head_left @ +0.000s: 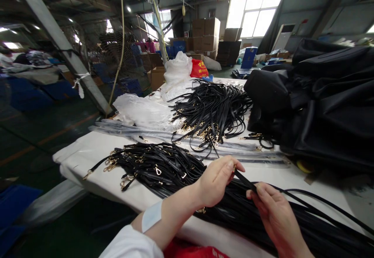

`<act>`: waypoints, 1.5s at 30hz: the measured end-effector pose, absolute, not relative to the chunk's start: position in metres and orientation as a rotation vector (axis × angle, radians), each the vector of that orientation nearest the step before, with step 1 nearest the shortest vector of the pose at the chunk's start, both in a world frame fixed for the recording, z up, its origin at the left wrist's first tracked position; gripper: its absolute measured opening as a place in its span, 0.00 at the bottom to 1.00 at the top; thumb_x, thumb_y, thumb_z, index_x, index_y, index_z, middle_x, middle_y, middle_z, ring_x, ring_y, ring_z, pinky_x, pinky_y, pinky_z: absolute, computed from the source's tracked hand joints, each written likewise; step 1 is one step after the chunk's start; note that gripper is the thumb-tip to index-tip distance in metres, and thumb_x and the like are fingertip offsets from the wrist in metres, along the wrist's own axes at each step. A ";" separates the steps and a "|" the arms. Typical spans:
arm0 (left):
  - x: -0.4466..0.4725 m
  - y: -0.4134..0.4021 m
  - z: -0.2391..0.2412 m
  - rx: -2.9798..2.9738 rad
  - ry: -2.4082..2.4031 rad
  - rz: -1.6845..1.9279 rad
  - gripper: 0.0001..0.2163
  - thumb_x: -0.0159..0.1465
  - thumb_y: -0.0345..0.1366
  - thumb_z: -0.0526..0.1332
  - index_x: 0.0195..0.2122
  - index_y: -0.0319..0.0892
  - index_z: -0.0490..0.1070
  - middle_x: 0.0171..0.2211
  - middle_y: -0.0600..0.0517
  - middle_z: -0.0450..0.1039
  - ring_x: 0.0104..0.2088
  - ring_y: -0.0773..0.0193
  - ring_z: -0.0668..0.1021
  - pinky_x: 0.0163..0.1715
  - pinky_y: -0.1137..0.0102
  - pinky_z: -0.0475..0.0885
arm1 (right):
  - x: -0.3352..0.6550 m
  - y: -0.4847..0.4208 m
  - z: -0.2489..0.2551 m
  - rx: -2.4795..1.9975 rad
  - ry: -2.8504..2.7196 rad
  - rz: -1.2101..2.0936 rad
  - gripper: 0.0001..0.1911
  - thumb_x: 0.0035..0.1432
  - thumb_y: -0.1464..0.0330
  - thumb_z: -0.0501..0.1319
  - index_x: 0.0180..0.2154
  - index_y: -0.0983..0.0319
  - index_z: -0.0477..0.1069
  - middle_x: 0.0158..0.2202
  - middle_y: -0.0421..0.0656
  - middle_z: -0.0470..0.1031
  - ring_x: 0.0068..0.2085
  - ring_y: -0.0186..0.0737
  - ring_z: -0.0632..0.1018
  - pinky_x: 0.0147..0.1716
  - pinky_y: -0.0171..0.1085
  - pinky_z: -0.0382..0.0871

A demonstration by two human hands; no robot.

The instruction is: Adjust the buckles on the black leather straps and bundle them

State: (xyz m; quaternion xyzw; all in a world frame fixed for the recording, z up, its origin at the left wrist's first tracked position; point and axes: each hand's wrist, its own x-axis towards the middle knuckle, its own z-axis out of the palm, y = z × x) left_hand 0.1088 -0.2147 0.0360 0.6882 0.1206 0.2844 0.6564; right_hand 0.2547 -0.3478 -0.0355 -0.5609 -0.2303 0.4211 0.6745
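Note:
A black strap (244,180) with gold-coloured hardware at its end is stretched between my two hands. My left hand (217,180) is closed on the hardware end, thumb against fingers. A short way along, my right hand (273,207) pinches the strap between thumb and fingertips. Right under both hands lies a long pile of black straps (163,164) with gold clasps, running from the table's left side to the lower right. Farther back sits a second tangled heap of black straps (216,106), its gold clasps toward me.
Black bags or sheets of black material (327,102) are stacked high at the right. Clear plastic bags (143,112) and a red bag (199,68) lie toward the back of the white table (78,152). A slanted metal post (67,55) stands at the left. Cardboard boxes (206,36) are behind.

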 end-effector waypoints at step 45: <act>0.126 -0.235 0.022 1.815 0.193 0.693 0.16 0.73 0.45 0.47 0.43 0.39 0.68 0.31 0.49 0.71 0.33 0.62 0.74 0.38 0.67 0.71 | 0.251 -0.346 -0.036 -1.216 -0.615 0.902 0.15 0.58 0.56 0.68 0.28 0.61 0.74 0.22 0.38 0.68 0.25 0.32 0.67 0.26 0.32 0.67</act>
